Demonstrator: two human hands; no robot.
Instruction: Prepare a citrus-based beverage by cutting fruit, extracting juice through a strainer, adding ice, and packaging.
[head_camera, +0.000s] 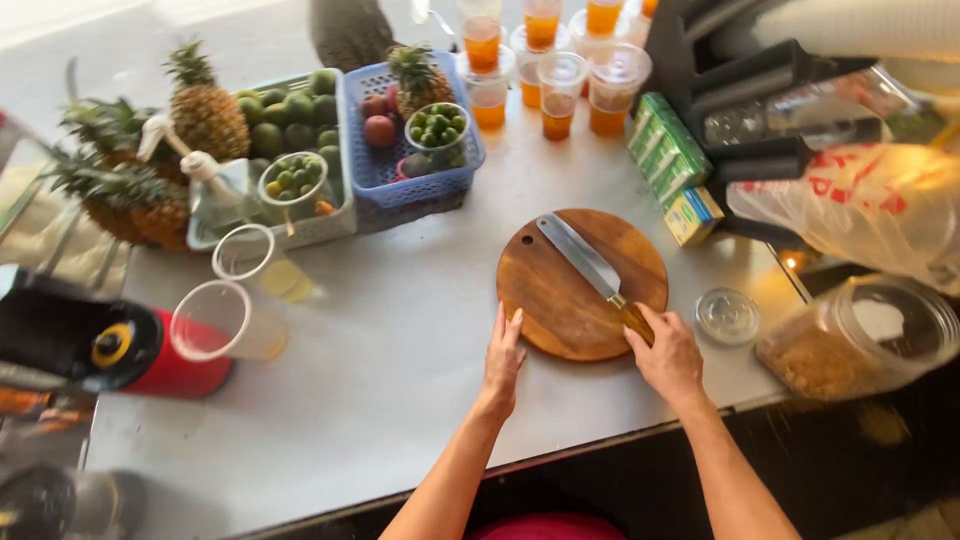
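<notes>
A round wooden cutting board (570, 300) lies on the metal counter (400, 350). A broad knife (580, 255) rests flat across the board, its blade pointing up and left. My right hand (668, 355) is closed around the knife's wooden handle at the board's right edge. Fingers together, my left hand (503, 360) lies flat against the board's lower left rim and holds nothing.
Plastic cups of orange drink (555, 75) stand at the back. A blue basket (385, 170) holds fruit and a bowl of limes; a white basket and pineapples (205, 110) sit left. Empty cups (225, 320), a red juicer (130, 355), green cartons (665, 150), a lid (727, 315) and a jar (860, 345) are around.
</notes>
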